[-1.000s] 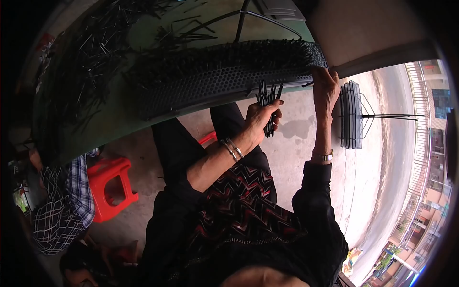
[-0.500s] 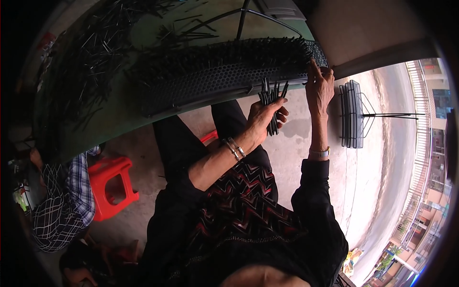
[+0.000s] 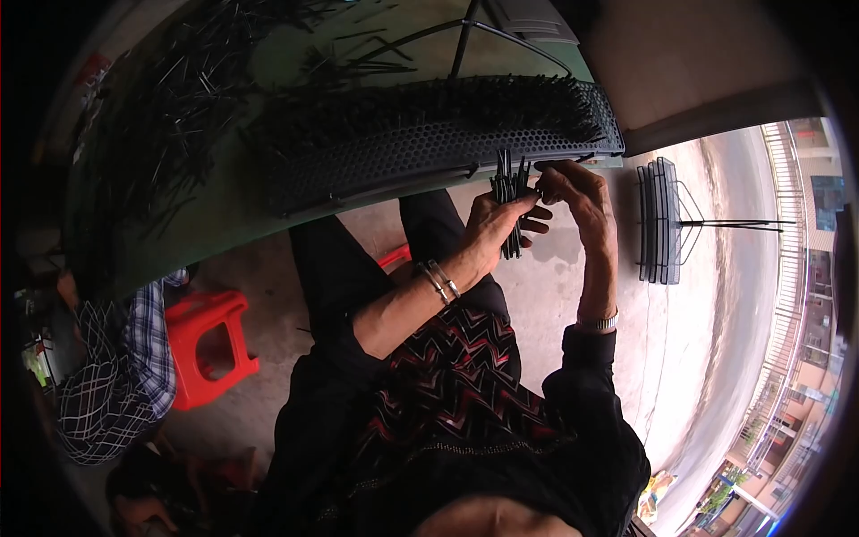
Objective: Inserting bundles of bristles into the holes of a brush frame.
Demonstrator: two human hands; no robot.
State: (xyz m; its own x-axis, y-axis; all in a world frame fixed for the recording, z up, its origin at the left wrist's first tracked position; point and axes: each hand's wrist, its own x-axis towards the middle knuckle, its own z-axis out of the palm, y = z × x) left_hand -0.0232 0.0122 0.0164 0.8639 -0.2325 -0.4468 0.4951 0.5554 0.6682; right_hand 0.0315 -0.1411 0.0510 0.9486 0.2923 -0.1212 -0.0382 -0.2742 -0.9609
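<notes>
My left hand [image 3: 497,224] is closed round a bundle of thin black strips [image 3: 508,183], which stand upright out of the fist. Close beside the bundle, the fingers of my right hand [image 3: 582,195] are pinched together; what lies between them is too small and dark to make out. Just beyond both hands, a long black perforated panel [image 3: 394,159] lies along the near edge of the green table [image 3: 228,234]. Dense rows of black strips [image 3: 501,100] stick up from its holes in the far half, while bare holes show along the near side.
Loose black strips [image 3: 192,98] are heaped on the table's left. A thin metal frame [image 3: 458,49] rises behind the panel. A red plastic stool [image 3: 210,349] stands left, next to a person in checked clothing [image 3: 152,358]. On the right floor lies a black rack-like head with a handle [image 3: 660,221].
My right hand has come away from the panel's right end, down and left to the bundle. My left hand stays nearly in place, still gripping the strips.
</notes>
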